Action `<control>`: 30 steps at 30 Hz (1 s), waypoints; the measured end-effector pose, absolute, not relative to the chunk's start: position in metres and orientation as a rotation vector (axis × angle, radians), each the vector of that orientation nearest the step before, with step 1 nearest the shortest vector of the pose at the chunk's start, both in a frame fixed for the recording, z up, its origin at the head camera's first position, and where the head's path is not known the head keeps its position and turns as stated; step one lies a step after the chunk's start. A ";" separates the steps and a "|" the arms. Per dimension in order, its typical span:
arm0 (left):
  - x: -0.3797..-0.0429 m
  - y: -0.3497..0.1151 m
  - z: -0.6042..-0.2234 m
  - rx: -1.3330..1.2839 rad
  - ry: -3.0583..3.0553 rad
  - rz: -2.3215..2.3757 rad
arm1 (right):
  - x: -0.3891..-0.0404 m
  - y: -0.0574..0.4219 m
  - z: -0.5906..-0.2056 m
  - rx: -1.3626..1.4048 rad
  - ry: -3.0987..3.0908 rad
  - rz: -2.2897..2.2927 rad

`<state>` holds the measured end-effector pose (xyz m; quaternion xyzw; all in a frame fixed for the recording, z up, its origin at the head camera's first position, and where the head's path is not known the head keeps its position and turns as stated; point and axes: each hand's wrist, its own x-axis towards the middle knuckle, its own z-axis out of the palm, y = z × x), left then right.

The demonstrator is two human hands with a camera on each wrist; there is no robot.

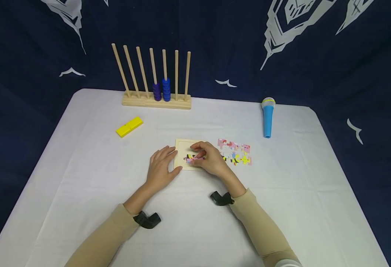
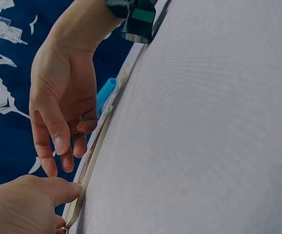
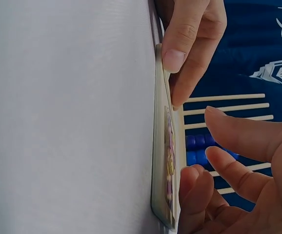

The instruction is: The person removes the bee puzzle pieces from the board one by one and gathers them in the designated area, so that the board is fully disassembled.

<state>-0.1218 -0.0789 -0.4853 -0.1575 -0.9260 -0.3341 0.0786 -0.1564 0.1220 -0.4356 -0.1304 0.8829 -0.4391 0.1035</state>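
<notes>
A light wooden puzzle tray [image 1: 180,148] lies on the white table, with a few printed pieces [image 1: 189,158] fitted along its near part. My left hand [image 1: 162,168] rests at the tray's left side, thumb by the near corner and fingers stretched along the edge. In the left wrist view that thumb [image 2: 65,190] touches the rim. Over the tray's right part hovers my right hand [image 1: 212,159], its fingers loosely bent. The right wrist view shows a gap between thumb and fingers, fingertips [image 3: 192,175] close over the fitted pieces. Right of the tray lie several loose puzzle pieces [image 1: 235,158].
Behind the tray stands a wooden peg rack [image 1: 156,104] with purple and blue rings on two pegs. A yellow block [image 1: 129,127] lies at the left, a blue toy microphone [image 1: 267,120] at the back right. A dark patterned cloth [image 1: 222,44] hangs behind the table.
</notes>
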 end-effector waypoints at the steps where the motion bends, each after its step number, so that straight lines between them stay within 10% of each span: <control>1: -0.122 -0.079 -0.485 -0.471 -2.772 -0.999 | -0.156 0.122 -0.436 -0.383 2.605 -1.293; 30: -0.122 -0.079 -0.486 -0.469 -2.763 -1.009 | -0.158 0.118 -0.455 -0.482 2.765 -1.156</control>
